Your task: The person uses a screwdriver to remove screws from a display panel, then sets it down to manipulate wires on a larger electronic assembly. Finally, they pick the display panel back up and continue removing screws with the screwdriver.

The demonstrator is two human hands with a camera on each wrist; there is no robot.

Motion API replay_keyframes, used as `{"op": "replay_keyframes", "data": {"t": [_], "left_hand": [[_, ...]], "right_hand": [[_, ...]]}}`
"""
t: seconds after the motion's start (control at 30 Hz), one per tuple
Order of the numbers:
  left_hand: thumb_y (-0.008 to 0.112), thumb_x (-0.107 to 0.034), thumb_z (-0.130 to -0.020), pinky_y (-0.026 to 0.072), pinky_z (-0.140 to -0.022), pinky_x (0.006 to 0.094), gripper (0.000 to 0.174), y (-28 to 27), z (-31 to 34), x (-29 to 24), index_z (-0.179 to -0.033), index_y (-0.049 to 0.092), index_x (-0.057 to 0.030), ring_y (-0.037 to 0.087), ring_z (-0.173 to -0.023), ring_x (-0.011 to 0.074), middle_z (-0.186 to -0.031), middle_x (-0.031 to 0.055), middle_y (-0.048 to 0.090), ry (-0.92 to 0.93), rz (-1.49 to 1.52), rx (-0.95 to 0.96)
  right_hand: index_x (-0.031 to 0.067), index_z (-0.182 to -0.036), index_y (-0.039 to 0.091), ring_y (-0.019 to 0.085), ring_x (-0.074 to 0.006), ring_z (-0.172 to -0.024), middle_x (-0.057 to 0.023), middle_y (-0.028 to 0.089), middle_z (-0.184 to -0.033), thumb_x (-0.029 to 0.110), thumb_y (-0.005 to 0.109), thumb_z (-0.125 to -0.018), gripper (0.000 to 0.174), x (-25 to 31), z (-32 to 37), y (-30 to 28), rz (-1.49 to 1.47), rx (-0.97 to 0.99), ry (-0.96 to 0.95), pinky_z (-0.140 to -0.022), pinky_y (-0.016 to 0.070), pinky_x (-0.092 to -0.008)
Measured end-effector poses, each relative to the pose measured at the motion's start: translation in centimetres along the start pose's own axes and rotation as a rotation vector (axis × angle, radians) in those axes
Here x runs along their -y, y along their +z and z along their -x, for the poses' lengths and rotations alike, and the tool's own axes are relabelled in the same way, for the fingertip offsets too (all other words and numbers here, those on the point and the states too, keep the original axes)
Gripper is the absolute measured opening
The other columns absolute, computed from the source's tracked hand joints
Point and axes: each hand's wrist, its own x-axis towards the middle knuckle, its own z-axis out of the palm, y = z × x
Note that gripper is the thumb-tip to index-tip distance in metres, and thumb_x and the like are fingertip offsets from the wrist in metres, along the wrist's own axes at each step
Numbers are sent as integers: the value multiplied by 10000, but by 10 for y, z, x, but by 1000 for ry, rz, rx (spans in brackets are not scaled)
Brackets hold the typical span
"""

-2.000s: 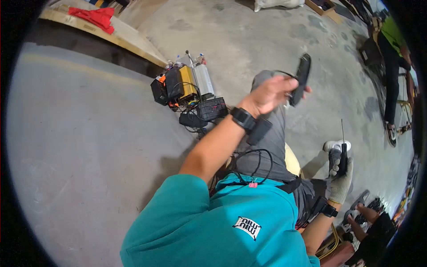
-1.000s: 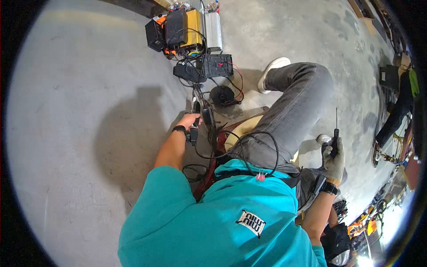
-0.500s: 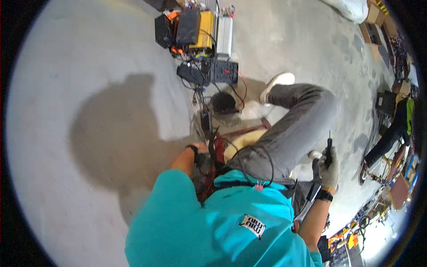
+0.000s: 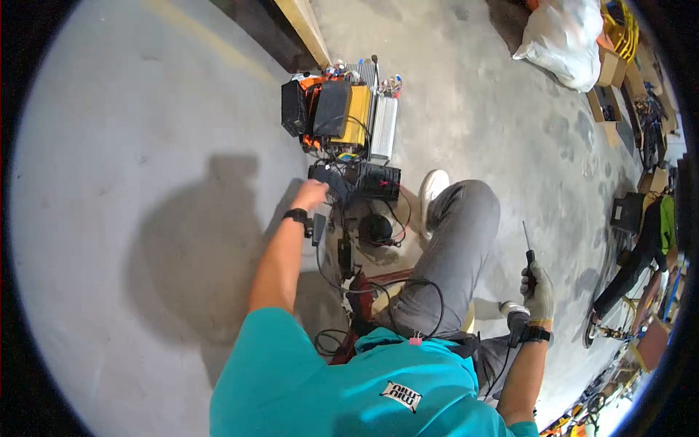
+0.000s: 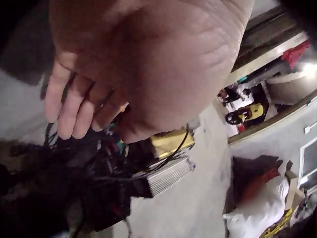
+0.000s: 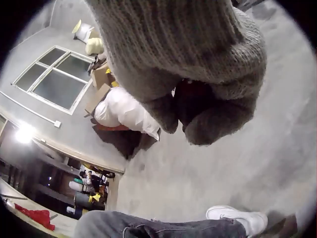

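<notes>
My bare left hand point(image 4: 313, 193) reaches down beside a black case point(image 4: 329, 177) among cables on the floor. In the left wrist view the fingers point(image 5: 77, 111) hang loosely extended over dark cables and parts, with the thumb partly in shadow. My right hand point(image 4: 537, 293), in a knitted glove, grips a screwdriver point(image 4: 532, 261) by its black handle, the thin shaft pointing up and away. Seen from the right wrist, the gloved fingers point(image 6: 213, 124) curl round the dark handle, and the shaft is hidden.
A yellow metal box point(image 4: 354, 116), a silver finned box point(image 4: 384, 127) and other black boxes stand stacked ahead. A black spool point(image 4: 376, 229) with wires lies nearer my leg. White sacks point(image 4: 564, 40) and cartons are at the far right, where a person point(image 4: 641, 255) stands.
My left hand held up a long black object, lowered it to the left by the seat and let it go, then moved forward to the black case. The right hand keeps the screwdriver.
</notes>
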Motion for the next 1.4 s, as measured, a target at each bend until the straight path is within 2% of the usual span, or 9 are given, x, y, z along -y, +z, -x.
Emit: {"op": "replay_keyframes", "data": {"t": [0.33, 0.4, 0.57, 0.67, 0.73, 0.8, 0.93, 1.17, 1.4], "left_hand": [[594, -305, -960, 506, -635, 287, 256, -137, -25, -120, -1065, 663, -82, 627, -760, 137, -944, 15, 665, 40, -1, -221], [577, -340, -905, 518, -701, 434, 370, -171, -42, -134, -885, 697, 10, 661, -736, 290, -786, 178, 682, 169, -112, -290], [526, -235, -899, 510, -817, 510, 317, -215, -70, -201, -855, 710, 19, 670, -903, 394, -955, 253, 687, 258, -665, -312], [506, -213, -892, 503, -881, 503, 319, -232, -107, -219, -870, 720, 22, 657, -970, 416, -1021, 245, 685, 309, -838, -303], [500, -222, -890, 501, -908, 486, 333, -238, -150, -220, -881, 723, 26, 653, -984, 421, -1030, 236, 690, 368, -947, -263], [517, -240, -868, 487, -957, 469, 339, -239, -190, -225, -929, 733, 14, 637, -1035, 429, -1060, 238, 684, 366, -1224, -296], [535, -253, -838, 475, -990, 454, 372, -238, -244, -232, -1042, 716, 0, 608, -1138, 398, -1208, 240, 643, 113, -805, -287], [580, -221, -817, 356, -1138, 430, 581, -233, -357, -198, -1368, 555, -38, 451, -1373, 350, -1446, 234, 497, 142, -668, -202], [581, -340, -911, 392, -1098, 404, 491, -231, -403, -183, -1317, 596, -66, 528, -1290, 307, -1379, 158, 587, 82, -559, 13]], "right_hand": [[0, -1203, 584, 512, -93, -577, -22, 580, -771, 255, 628, -911, 391, 70, -82, 89, 410, 102, -94, -504, 438, -241], [4, -1199, 596, 534, -100, -589, -22, 584, -761, 248, 629, -894, 392, 85, -115, 121, 522, 139, -126, -514, 454, -248], [7, -1159, 649, 580, -109, -614, -49, 594, -719, 250, 627, -856, 389, 111, -182, 233, 868, 202, -199, -530, 487, -274], [30, -1129, 680, 668, -235, -690, -149, 671, -760, 272, 606, -866, 365, 110, -250, 290, 1120, 219, -301, -619, 540, -367], [45, -1087, 695, 688, -381, -866, -226, 705, -897, 291, 579, -880, 342, 102, -289, 325, 1327, 195, -768, -781, 545, -449], [60, -1068, 700, 641, -443, -1005, -236, 693, -1006, 276, 552, -894, 314, 106, -312, 352, 1333, 230, -673, -890, 510, -481], [35, -1033, 706, 660, -426, -969, -255, 692, -974, 230, 553, -884, 289, 101, -359, 390, 1444, 196, -633, -866, 523, -473], [60, -960, 710, 671, -421, -884, -226, 699, -924, 178, 595, -845, 201, 125, -361, 403, 1523, 241, -626, -796, 542, -488], [52, -926, 673, 672, -415, -883, -228, 688, -874, 134, 585, -839, 148, 138, -348, 443, 1720, 175, -457, -787, 541, -504]]}}
